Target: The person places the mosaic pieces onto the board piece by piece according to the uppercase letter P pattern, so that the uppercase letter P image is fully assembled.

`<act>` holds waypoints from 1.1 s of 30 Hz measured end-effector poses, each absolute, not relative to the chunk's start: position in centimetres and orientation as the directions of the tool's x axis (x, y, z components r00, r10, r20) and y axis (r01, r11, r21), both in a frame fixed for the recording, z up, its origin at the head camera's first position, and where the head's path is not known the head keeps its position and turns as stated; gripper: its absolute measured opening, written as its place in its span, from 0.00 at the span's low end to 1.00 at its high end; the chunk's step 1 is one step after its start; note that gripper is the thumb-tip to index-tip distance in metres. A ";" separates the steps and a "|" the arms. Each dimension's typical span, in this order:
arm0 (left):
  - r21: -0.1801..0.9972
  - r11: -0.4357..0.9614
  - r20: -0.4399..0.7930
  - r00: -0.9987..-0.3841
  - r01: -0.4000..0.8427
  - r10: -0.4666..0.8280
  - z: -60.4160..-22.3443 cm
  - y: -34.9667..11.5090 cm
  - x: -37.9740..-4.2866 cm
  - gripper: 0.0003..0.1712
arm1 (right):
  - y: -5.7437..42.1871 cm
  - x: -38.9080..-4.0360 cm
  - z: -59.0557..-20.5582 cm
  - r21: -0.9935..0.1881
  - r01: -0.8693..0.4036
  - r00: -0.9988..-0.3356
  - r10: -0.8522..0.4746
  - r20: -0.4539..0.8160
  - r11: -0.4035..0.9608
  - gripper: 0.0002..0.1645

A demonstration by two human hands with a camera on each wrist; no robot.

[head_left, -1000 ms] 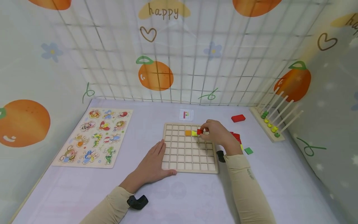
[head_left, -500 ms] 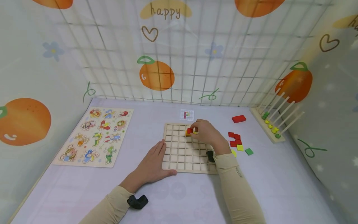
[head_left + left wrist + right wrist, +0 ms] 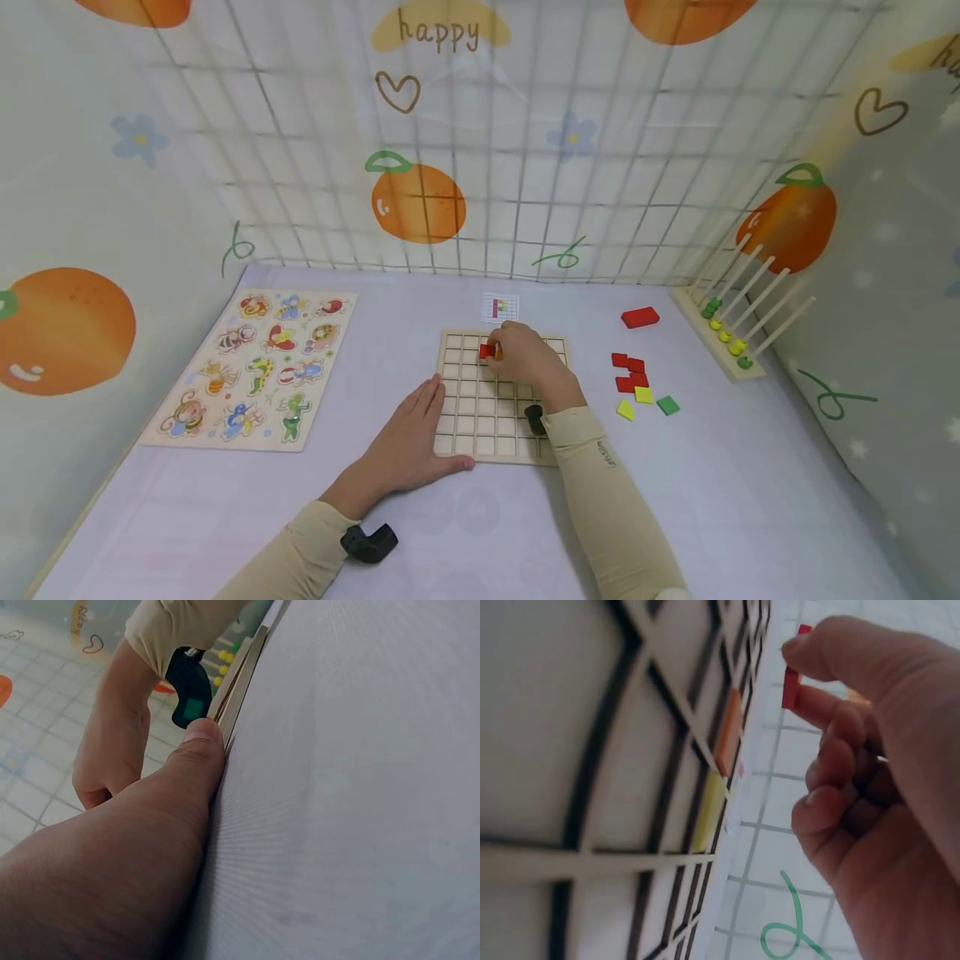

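A wooden grid board [image 3: 486, 425] lies on the table in the head view. My left hand [image 3: 405, 435] rests along its left side with straight fingers, the thumb at the near edge; in the left wrist view the thumb [image 3: 196, 754] touches the board's rim [image 3: 244, 686]. Between thumb and forefinger, my right hand [image 3: 528, 362] pinches a small red square tile [image 3: 486, 352] over the board's far rows. The right wrist view shows that red tile [image 3: 790, 688] held apart from the grid, with an orange tile [image 3: 728, 733] and a yellow tile [image 3: 708, 811] in adjoining cells.
Several loose red tiles [image 3: 625, 384], yellow tiles [image 3: 643, 395] and a green tile [image 3: 667, 406] lie right of the board. A red block [image 3: 640, 317] and a peg stand [image 3: 723, 346] are beyond. A pattern card [image 3: 499, 307] lies behind; an animal puzzle [image 3: 251, 342] sits left.
My right hand has moved left across the board with the red tile, past the yellow and orange tiles. More of the loose tiles at right now show. The left hand stays put.
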State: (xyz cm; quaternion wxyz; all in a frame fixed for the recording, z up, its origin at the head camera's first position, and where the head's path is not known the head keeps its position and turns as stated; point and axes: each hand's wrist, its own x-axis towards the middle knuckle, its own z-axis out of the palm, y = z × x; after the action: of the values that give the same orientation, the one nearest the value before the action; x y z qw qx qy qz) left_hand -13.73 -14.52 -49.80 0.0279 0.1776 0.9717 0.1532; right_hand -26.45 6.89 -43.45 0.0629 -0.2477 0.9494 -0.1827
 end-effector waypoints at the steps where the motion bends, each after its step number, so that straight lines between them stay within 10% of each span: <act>1: 0.305 0.892 -0.004 -0.936 0.335 0.352 -49.8 -14.5 -13.7 0.75 | 6.8 -26.5 -43.6 -0.377 -0.438 -0.874 -0.485 -0.036 0.816 0.15; 33: 0.248 0.903 0.000 -0.932 0.351 0.362 -50.0 -14.7 -13.6 0.73 | 6.2 -26.6 -44.0 -0.348 -0.415 -0.876 -0.472 -0.096 0.841 0.17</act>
State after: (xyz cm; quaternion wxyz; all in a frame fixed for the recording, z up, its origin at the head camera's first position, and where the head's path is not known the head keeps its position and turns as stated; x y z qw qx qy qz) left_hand -13.63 -14.72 -50.00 0.0233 0.1828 0.9752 0.1230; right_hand -26.60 6.20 -44.02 0.0894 -0.2321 0.9552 -0.1606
